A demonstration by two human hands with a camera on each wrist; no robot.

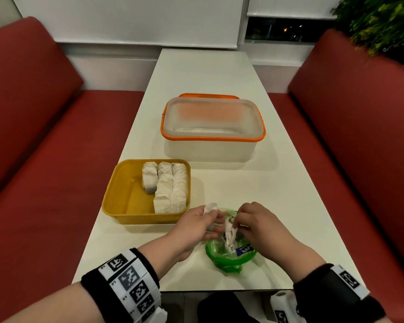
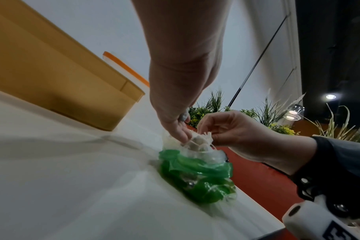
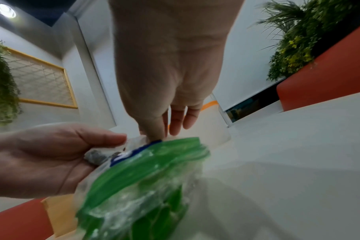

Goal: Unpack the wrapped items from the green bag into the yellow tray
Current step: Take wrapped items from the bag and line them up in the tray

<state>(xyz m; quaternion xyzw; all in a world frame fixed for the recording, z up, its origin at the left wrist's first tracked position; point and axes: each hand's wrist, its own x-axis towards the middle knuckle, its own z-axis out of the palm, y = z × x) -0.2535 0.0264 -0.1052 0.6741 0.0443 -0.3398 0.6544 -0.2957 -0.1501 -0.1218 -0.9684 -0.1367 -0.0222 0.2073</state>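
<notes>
The crumpled green bag (image 1: 230,256) lies near the table's front edge, its mouth rolled down. White wrapped items (image 1: 229,231) stick up from it. My left hand (image 1: 200,223) holds one wrapped item (image 1: 210,207) in its curled fingers, just left of the bag. My right hand (image 1: 247,220) pinches the top of another wrapped item at the bag's mouth (image 2: 203,139). The yellow tray (image 1: 124,190) sits to the left, with rows of several white wrapped items (image 1: 170,185) along its right side. In the right wrist view the green bag (image 3: 146,178) fills the foreground.
A translucent box with an orange rim (image 1: 212,127) stands behind the tray at mid-table. Red bench seats (image 1: 44,148) flank the white table (image 1: 254,183). Plants (image 1: 380,22) stand at the back right.
</notes>
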